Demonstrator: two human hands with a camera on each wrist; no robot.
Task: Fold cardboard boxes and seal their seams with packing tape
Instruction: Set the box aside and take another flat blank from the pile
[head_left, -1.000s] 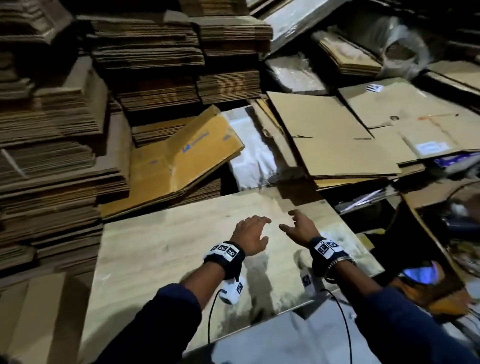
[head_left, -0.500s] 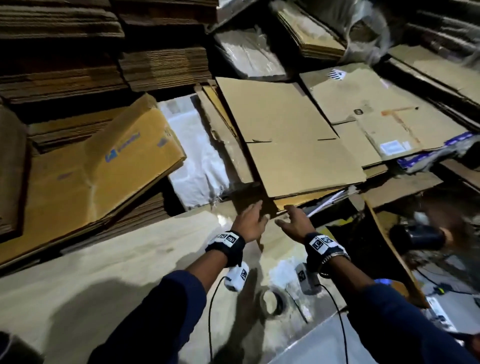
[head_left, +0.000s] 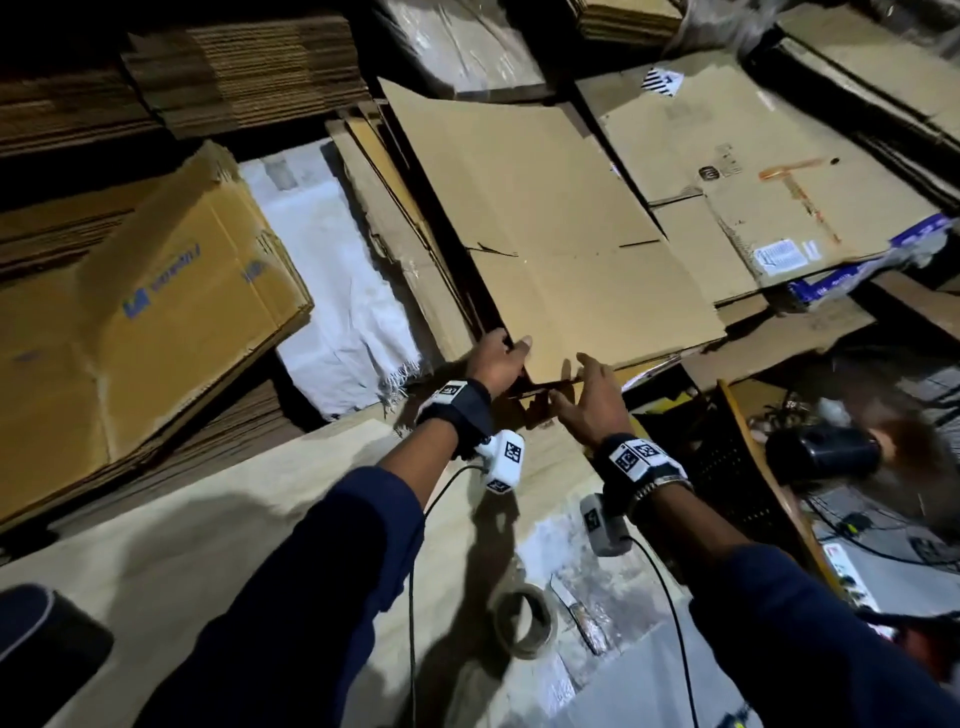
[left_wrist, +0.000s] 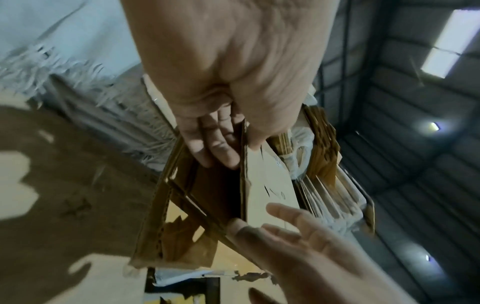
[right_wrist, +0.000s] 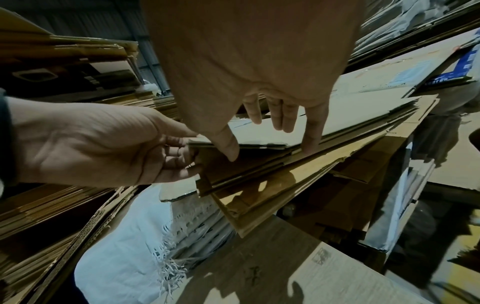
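A flattened cardboard box (head_left: 561, 249) tops a stack beyond the wooden table (head_left: 208, 519). My left hand (head_left: 496, 358) pinches its near left corner, thumb on top and fingers underneath, as the left wrist view shows: left hand (left_wrist: 239, 153), box (left_wrist: 270, 189). My right hand (head_left: 582, 384) is just to the right at the same near edge. In the right wrist view the right hand (right_wrist: 257, 137) has straight fingers over the box (right_wrist: 337, 121), thumb down against the stack's edge, beside the left hand (right_wrist: 187, 150). A roll of packing tape (head_left: 524, 621) lies on the table behind my wrists.
A yellow-brown box with blue print (head_left: 156, 322) leans at the left, next to a white woven sack (head_left: 337, 291). Tall stacks of flat cardboard (head_left: 249, 67) fill the back. More labelled sheets (head_left: 779, 171) lie at the right, with a dark object (head_left: 821, 457) below them.
Both hands moved forward off the table to the stack's near edge. The left hand took hold of the top box's corner, and that corner now stands lifted off the stack.
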